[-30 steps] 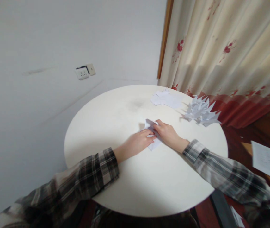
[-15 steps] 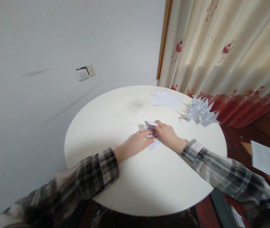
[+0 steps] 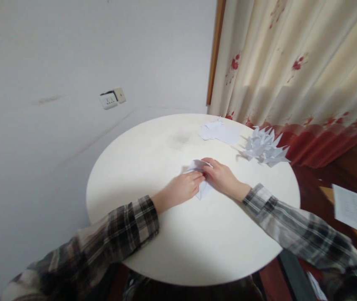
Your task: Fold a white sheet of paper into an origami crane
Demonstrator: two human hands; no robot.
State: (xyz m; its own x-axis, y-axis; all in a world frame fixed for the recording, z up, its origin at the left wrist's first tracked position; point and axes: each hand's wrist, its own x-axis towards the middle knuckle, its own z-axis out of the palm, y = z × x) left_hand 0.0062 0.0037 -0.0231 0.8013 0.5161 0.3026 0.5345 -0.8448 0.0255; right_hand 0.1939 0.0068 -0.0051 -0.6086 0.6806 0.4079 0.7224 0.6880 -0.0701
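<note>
A partly folded sheet of white paper (image 3: 204, 191) lies near the middle of the round white table (image 3: 166, 246). My left hand (image 3: 186, 186) rests across it from the left, its fingers close together and pressed on the paper. From the right, my right hand (image 3: 220, 175) pinches the upper part, thumb and fingers closed on a raised flap. One point of the paper sticks out below the hands, and the middle folds are hidden under my fingers. The two hands meet at the fingertips.
Loose white paper sheets (image 3: 220, 132) lie at the table's back. A cluster of folded paper cranes (image 3: 264, 146) stands at the right edge, near the floral curtain (image 3: 291, 75). Printed sheets (image 3: 354, 211) lie lower right, beyond the table. A socket (image 3: 108, 100) is on the wall.
My left fingers have drawn together and moved slightly up against my right hand. The paper's upper flap has been bent a little lower. The other papers stay where they were.
</note>
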